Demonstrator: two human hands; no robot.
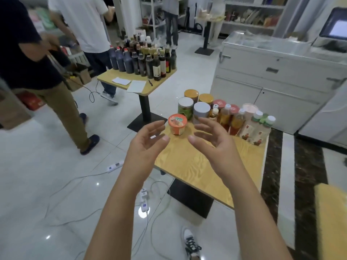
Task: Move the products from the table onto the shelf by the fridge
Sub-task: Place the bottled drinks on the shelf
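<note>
A wooden table (202, 166) stands in front of me. Near its far left corner sits an orange-lidded cup (177, 124). Behind it stand several jars, among them a green one with a white lid (185, 107) and a grey-lidded one (201, 111). To the right are amber drink bottles (224, 117) and pale bottles with white caps (257, 126). My left hand (148, 139) and my right hand (210, 139) hover on either side of the orange-lidded cup, fingers spread, holding nothing and not touching it.
A second wooden table (139, 77) farther back carries many dark sauce bottles (144, 59) and papers. Two people walk at the left. White cabinets (272, 76) stand behind my table. Power strips and cables (144, 199) lie on the tiled floor.
</note>
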